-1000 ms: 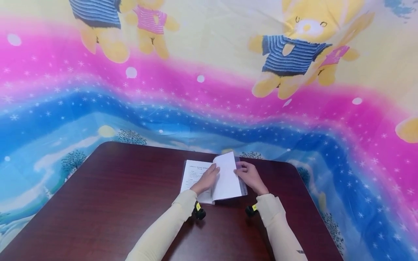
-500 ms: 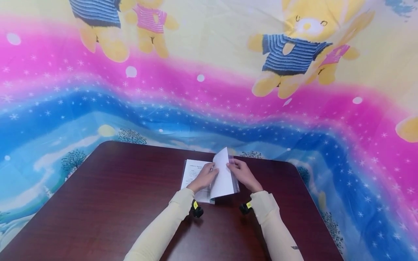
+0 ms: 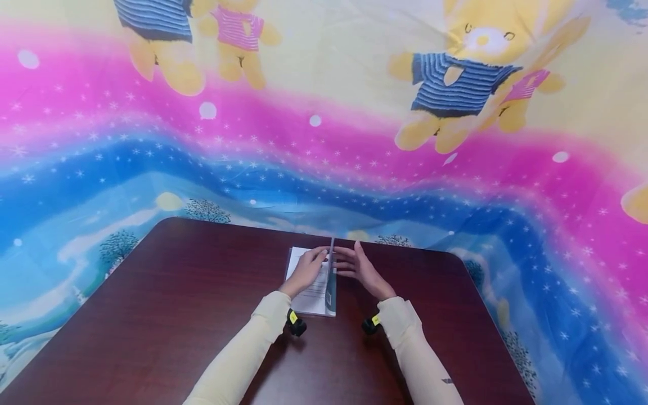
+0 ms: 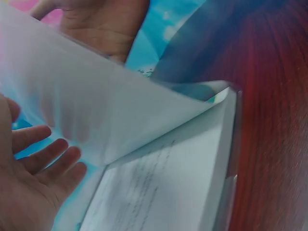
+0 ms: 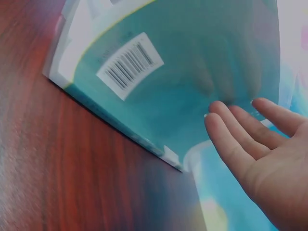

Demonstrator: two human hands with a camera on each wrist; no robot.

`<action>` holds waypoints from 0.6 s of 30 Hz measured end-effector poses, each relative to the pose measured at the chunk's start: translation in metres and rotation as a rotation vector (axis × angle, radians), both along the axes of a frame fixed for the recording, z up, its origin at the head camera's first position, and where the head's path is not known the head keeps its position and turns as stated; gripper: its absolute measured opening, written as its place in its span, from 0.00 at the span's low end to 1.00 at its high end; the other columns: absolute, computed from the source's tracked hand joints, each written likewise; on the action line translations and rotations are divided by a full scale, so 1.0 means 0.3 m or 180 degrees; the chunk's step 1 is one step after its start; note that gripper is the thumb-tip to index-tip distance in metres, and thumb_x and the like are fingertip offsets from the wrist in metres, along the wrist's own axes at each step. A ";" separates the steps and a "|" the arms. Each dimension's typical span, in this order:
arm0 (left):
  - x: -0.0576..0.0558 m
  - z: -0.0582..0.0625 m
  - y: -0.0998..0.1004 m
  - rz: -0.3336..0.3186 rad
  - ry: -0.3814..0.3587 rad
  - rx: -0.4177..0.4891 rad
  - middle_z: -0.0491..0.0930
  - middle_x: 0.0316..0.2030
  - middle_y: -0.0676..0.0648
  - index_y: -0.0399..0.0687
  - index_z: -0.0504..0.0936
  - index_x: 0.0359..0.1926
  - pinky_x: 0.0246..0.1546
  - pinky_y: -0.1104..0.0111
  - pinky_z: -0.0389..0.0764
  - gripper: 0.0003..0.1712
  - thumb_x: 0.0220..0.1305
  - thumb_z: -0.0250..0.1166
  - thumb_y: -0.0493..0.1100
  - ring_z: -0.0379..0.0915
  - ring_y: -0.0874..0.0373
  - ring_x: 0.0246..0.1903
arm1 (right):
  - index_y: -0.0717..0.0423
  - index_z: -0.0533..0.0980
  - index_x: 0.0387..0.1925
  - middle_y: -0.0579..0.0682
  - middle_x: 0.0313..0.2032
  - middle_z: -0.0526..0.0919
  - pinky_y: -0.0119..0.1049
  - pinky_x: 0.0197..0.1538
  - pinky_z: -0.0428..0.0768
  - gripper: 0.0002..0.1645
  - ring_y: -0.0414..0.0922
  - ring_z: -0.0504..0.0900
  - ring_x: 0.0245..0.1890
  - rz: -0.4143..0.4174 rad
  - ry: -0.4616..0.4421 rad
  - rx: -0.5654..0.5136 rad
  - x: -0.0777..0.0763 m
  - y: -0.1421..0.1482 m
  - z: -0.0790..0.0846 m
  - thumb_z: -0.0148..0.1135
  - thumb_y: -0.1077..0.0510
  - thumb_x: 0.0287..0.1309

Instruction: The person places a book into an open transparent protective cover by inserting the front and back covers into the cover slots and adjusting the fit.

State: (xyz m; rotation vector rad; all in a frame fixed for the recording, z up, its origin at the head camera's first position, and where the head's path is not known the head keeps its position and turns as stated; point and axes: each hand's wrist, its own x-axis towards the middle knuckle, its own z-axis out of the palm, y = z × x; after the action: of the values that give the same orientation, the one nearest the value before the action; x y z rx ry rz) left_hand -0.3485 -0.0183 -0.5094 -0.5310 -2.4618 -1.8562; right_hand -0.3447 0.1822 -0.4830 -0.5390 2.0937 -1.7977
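A book [image 3: 310,306] with printed pages [image 4: 144,197] lies on the table, its clear-sleeved back cover [image 5: 183,72] raised almost upright. That cover is green outside with a barcode [image 5: 130,66], and its inner side is pale. My left hand [image 3: 305,274] is over the printed page on the cover's left, fingers extended and loosely bent beside the pale side. My right hand [image 3: 363,270] stands on the other side with straight, spread fingers, their tips close to the green face. Whether those tips touch it I cannot tell.
The dark red-brown wooden table [image 3: 167,315] extends around the book. Behind it hangs a cloth [image 3: 283,169] printed with bears and snowflakes, close to the table's far edge. Black wrist cameras [image 3: 296,324] sit under both cuffs.
The cover and its white page have swung leftward from leaning right to nearly upright. My right hand has moved left and straightened its fingers, no longer pinching the cover's edge.
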 end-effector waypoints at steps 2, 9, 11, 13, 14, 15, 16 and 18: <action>0.004 0.011 -0.023 -0.0015 -0.0063 0.0075 0.77 0.63 0.36 0.37 0.72 0.70 0.60 0.51 0.79 0.31 0.83 0.42 0.54 0.77 0.42 0.59 | 0.56 0.61 0.77 0.65 0.72 0.67 0.62 0.72 0.66 0.50 0.65 0.68 0.70 0.0010 0.0026 -0.0003 -0.001 -0.012 -0.012 0.16 0.28 0.75; 0.016 0.024 -0.091 0.0039 -0.0248 0.0072 0.72 0.68 0.35 0.38 0.66 0.74 0.60 0.47 0.77 0.40 0.80 0.41 0.64 0.76 0.41 0.60 | 0.60 0.62 0.76 0.61 0.74 0.66 0.64 0.73 0.61 0.54 0.64 0.66 0.71 0.0060 0.0133 0.0181 0.003 -0.035 -0.052 0.16 0.25 0.73; 0.021 0.026 -0.110 0.0094 -0.0286 0.0019 0.72 0.67 0.35 0.39 0.67 0.74 0.60 0.47 0.77 0.40 0.79 0.43 0.64 0.77 0.41 0.58 | 0.59 0.61 0.76 0.59 0.74 0.65 0.63 0.73 0.62 0.54 0.63 0.66 0.72 0.0077 0.0140 0.0292 0.007 -0.038 -0.062 0.17 0.25 0.73; 0.029 0.029 -0.129 0.0161 -0.0306 -0.0015 0.74 0.66 0.35 0.40 0.69 0.73 0.58 0.47 0.79 0.37 0.79 0.47 0.62 0.80 0.41 0.56 | 0.59 0.61 0.76 0.59 0.74 0.65 0.63 0.73 0.62 0.53 0.62 0.66 0.72 0.0096 0.0134 0.0377 0.012 -0.041 -0.068 0.17 0.26 0.74; 0.032 0.030 -0.139 0.0190 -0.0285 -0.0017 0.75 0.65 0.35 0.40 0.70 0.72 0.57 0.48 0.80 0.35 0.78 0.50 0.60 0.81 0.41 0.54 | 0.58 0.61 0.76 0.59 0.74 0.65 0.63 0.73 0.62 0.53 0.62 0.66 0.72 0.0099 0.0124 0.0414 0.015 -0.041 -0.071 0.18 0.25 0.73; 0.031 0.027 -0.149 0.0223 -0.0263 -0.0012 0.77 0.63 0.35 0.39 0.72 0.70 0.55 0.49 0.82 0.32 0.78 0.52 0.57 0.83 0.41 0.52 | 0.58 0.62 0.76 0.59 0.74 0.66 0.62 0.73 0.62 0.53 0.62 0.67 0.72 0.0105 0.0115 0.0445 0.017 -0.042 -0.074 0.19 0.25 0.73; 0.029 0.025 -0.160 0.0257 -0.0228 -0.0010 0.78 0.61 0.34 0.39 0.73 0.69 0.53 0.51 0.83 0.29 0.78 0.54 0.54 0.84 0.42 0.50 | 0.58 0.62 0.76 0.59 0.73 0.67 0.62 0.73 0.62 0.53 0.62 0.67 0.72 0.0106 0.0104 0.0471 0.018 -0.043 -0.076 0.20 0.25 0.73; 0.029 0.022 -0.183 0.0320 -0.0165 0.0035 0.80 0.58 0.34 0.38 0.75 0.67 0.48 0.53 0.85 0.25 0.76 0.58 0.47 0.85 0.42 0.47 | 0.58 0.63 0.75 0.60 0.73 0.68 0.62 0.73 0.62 0.54 0.61 0.68 0.72 0.0111 0.0081 0.0509 0.020 -0.044 -0.081 0.22 0.23 0.72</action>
State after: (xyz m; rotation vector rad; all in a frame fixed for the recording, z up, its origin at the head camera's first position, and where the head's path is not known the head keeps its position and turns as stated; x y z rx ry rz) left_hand -0.3397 -0.0733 -0.5029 -0.3557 -2.4587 -1.8674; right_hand -0.3386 0.1690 -0.5074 -0.5540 2.2070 -1.5950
